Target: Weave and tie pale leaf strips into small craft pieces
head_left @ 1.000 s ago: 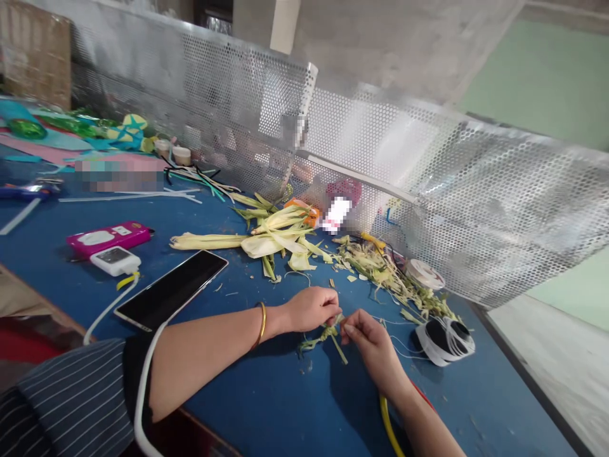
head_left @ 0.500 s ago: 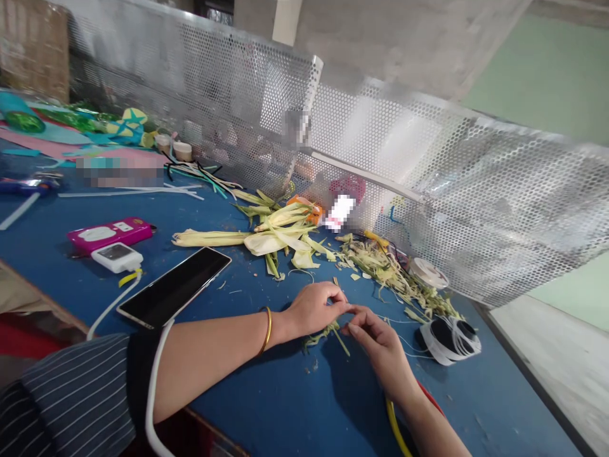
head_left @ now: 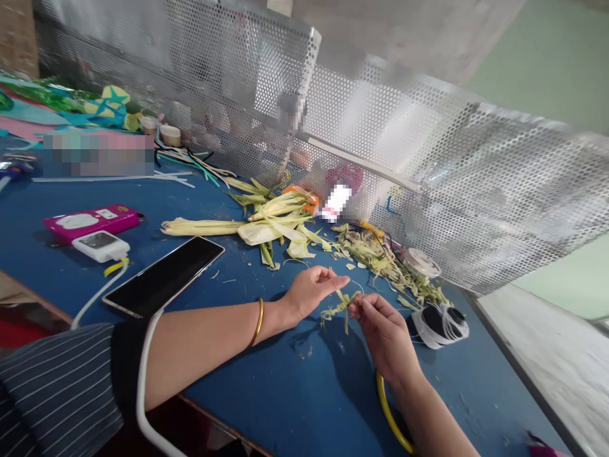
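My right hand (head_left: pixel 386 333) pinches a small piece of knotted, shredded green husk (head_left: pixel 343 306) between thumb and fingertips, just above the blue table. Close by on the left, my left hand (head_left: pixel 311 292) is closed with its thumb pressed along the curled fingers. A thin white thread (head_left: pixel 356 284) loops from its thumb tip towards the husk piece; its end is hidden in the fingers. Right of my right hand lies a black spool wound with white thread (head_left: pixel 440 325). Pale corn husks (head_left: pixel 266 228) lie beyond the hands, beside a heap of shredded husk (head_left: pixel 385 257).
A phone (head_left: pixel 166 276) and a magenta device with a white unit (head_left: pixel 95 225) lie on the left, with a white cable. A perforated metal screen (head_left: pixel 371 127) borders the table's far side. A white tape roll (head_left: pixel 421 261) stands near it. A yellow tube (head_left: pixel 387 406) curves below my right wrist.
My hands have moved apart slightly. The husk piece that hung below both hands now shows between them, gripped by my right fingertips. The view has shifted a little.
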A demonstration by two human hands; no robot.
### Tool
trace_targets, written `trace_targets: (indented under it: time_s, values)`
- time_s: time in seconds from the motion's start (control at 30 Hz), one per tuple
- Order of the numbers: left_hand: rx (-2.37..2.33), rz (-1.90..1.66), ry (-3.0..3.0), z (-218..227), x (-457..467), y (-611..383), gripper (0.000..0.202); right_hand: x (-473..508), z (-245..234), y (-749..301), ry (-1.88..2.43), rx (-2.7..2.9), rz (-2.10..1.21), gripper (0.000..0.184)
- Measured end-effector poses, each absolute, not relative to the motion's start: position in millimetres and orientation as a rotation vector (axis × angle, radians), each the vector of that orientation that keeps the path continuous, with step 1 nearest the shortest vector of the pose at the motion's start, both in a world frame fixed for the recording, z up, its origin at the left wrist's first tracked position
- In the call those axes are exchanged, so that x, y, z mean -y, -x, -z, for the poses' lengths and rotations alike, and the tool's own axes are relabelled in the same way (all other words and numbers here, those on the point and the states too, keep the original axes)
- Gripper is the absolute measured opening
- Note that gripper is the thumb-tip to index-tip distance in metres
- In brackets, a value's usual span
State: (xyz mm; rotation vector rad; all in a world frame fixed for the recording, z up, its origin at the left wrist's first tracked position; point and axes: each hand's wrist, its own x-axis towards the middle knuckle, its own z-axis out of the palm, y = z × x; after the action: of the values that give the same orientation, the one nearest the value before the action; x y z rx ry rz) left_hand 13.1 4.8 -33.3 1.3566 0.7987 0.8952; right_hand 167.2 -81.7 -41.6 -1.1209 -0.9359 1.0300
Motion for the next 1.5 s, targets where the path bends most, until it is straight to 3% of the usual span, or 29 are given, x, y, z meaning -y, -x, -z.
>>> trace_targets:
  time_s: [0.23, 0.47, 1.03, 1.5]
  values:
    - [-0.591, -0.605, -1.206, 39.5, 3.2, -12.8, 0.022, 83.0, 38.2, -162.9, 1.064, 0.883, -1.067, 0.019]
    - [-0.565, -0.481, -1.117, 35.5, 1.3, -9.9, 0.034, 83.4, 36.5, -162.6, 1.041, 0.861, -1.114, 0.018]
    - [-0.616, -0.403, -1.329, 40.4, -3.1, -9.5, 0.035, 81.7, 34.6, -164.2, 1.059, 0.734, -1.167, 0.022]
    - [-0.869, -0.463, -1.277, 32.9, -3.0, -10.2, 0.02, 78.4, 35.9, -166.9, 1.11, 0.699, -1.139, 0.027]
